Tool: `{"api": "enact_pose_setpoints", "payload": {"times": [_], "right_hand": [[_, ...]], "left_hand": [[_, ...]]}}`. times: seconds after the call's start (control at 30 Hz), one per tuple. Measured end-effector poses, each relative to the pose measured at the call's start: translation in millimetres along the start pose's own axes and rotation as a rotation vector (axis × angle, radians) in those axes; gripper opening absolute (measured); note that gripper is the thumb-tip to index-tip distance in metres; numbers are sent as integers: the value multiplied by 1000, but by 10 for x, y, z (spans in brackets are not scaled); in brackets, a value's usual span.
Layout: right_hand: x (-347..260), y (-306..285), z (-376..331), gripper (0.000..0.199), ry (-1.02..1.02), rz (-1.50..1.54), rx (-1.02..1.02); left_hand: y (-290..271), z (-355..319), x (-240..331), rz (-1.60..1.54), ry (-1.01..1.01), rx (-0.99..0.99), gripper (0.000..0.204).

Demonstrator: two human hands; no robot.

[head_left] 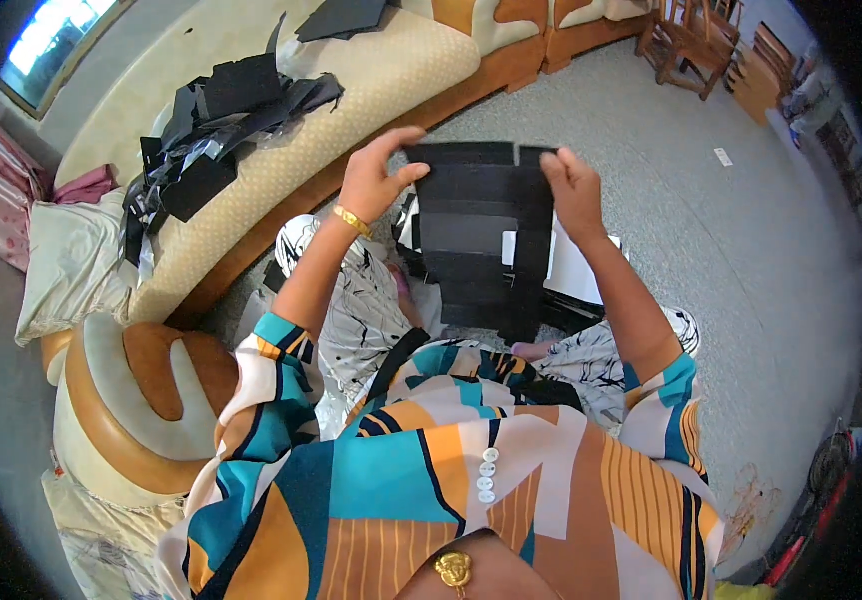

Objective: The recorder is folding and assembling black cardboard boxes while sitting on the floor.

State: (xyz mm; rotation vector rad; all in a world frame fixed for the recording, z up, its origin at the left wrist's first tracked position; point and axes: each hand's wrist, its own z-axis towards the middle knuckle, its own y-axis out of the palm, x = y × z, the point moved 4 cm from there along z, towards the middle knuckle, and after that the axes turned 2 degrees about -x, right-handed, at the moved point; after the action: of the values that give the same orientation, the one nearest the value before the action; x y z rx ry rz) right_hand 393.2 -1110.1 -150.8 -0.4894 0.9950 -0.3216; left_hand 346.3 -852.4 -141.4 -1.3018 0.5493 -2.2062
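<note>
A flat black cardboard blank (466, 240) with fold lines and a small rectangular cut-out hangs upright in front of my lap. My left hand (376, 180) is closed at its upper left corner, thumb and fingers bent round the edge. Opposite it, my right hand (573, 200) pinches the upper right corner. A narrow slit breaks the top edge, nearer the right corner. Behind and below the blank, partly hidden, lie a white sheet (576, 268) and more black pieces (569, 308) between my legs.
On the cream sofa (391, 75) to the left lies a heap of black cardboard pieces and clear plastic (216, 125), with another black piece (343, 17) farther back. A wooden chair (691, 45) stands at the far right. A small white card (722, 157) lies on the grey floor.
</note>
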Motion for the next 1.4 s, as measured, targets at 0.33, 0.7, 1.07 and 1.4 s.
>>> {"api": "enact_pose_setpoints", "payload": {"times": [0.33,0.7,1.07,1.4], "right_hand": [[626,53,-254,17,441,671,205],[672,-564,-704,25,535,675,379],[1244,93,-687,36,1078,1355,302],[1953,556,-840,35,1181,1509,123]], "left_hand": [[803,-482,-503,-847,-424,-114,47],[1745,-305,-323,-727,-361,127,28],[1780,-356,-491,-894,-558,276,33],[1778,-590,-853,-720,-602,31,34]]}}
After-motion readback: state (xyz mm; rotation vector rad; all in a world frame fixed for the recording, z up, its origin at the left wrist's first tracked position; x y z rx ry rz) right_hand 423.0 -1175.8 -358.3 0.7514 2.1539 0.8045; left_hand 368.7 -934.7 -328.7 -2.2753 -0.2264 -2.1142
